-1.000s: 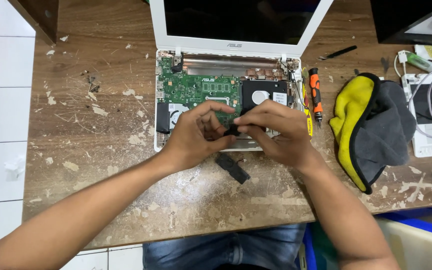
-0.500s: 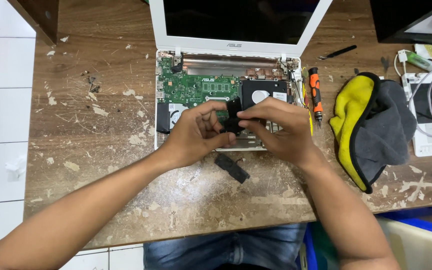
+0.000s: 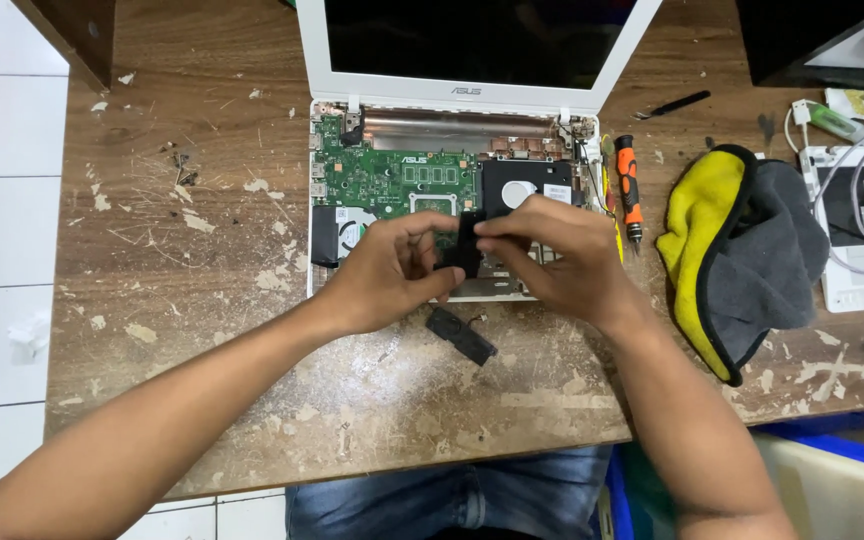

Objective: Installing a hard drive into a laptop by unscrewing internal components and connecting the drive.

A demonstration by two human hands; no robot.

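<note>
Over a worn, paint-flecked wooden table [image 3: 202,300], the left hand [image 3: 387,270] and the right hand [image 3: 562,255] meet above an opened white laptop [image 3: 452,90] whose green circuit board [image 3: 392,180] lies bare. Both hands pinch a small flat black plastic part [image 3: 467,245] between thumbs and fingertips, holding it upright just above the laptop's front edge. A second black oblong part [image 3: 460,335] lies on the table just below the hands. To the right of the laptop rests an orange-and-black screwdriver [image 3: 629,195], and beyond it a crumpled yellow and grey cloth [image 3: 742,255].
</note>
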